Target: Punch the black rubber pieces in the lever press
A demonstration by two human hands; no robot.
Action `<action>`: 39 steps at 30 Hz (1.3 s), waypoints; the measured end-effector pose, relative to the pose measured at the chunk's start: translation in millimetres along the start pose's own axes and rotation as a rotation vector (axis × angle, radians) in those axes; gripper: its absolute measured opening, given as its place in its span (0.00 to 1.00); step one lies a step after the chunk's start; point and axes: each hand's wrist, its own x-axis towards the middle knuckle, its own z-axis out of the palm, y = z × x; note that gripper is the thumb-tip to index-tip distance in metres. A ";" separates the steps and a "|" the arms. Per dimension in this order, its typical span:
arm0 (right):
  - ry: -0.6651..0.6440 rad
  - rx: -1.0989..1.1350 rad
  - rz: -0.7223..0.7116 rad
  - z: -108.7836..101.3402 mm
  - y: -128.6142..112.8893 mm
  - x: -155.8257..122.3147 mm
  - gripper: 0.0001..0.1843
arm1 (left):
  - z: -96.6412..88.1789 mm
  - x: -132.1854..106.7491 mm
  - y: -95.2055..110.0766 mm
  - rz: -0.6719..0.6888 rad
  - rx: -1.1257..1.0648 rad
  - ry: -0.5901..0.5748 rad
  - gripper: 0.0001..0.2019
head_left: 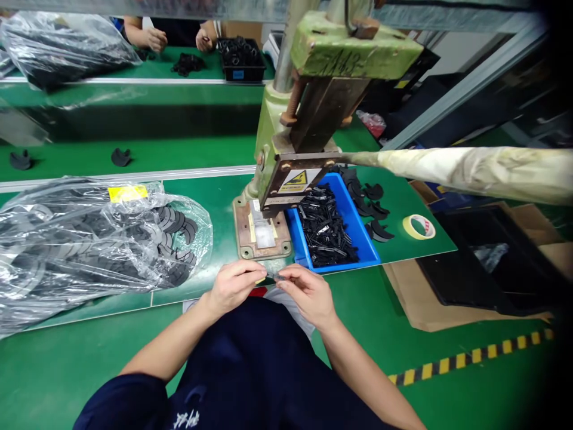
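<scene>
In front of the press, my left hand (236, 285) is closed in a pinch, and a bit of yellow shows at its fingertips. My right hand (310, 292) pinches a small thin dark piece (274, 276) that spans the gap between both hands. Its exact kind is too small to tell. Just beyond my hands stands the green hand press (273, 143), its metal base plate (245, 239) bare around a pale fixture (264, 233). To the right of the base, a blue bin (358, 227) holds many slim black plastic parts (326, 230).
A clear plastic bag (89, 251) of dark curved parts lies left. Black curved pieces (378, 230) and a tape roll (419, 227) lie right of the bin. The press's wrapped lever (470, 170) reaches right. Across the bench are a co-worker's hands (156, 39) and a black tray (242, 70).
</scene>
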 end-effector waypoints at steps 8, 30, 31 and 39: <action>-0.053 0.080 0.061 1.7 0.4 5.0 0.15 | -3.6 3.2 -1.8 0.010 -0.010 -0.051 0.12; 0.208 0.095 0.014 -71.4 -15.7 20.0 0.14 | 1.1 43.3 -102.6 -0.350 0.366 -0.249 0.13; 0.253 0.090 -0.031 -75.4 -20.5 24.8 0.13 | 0.8 44.2 -103.3 -0.338 0.377 -0.274 0.13; 0.464 0.312 -0.899 -88.8 -126.5 75.5 0.32 | 3.9 45.7 -108.7 -0.230 0.555 -0.382 0.18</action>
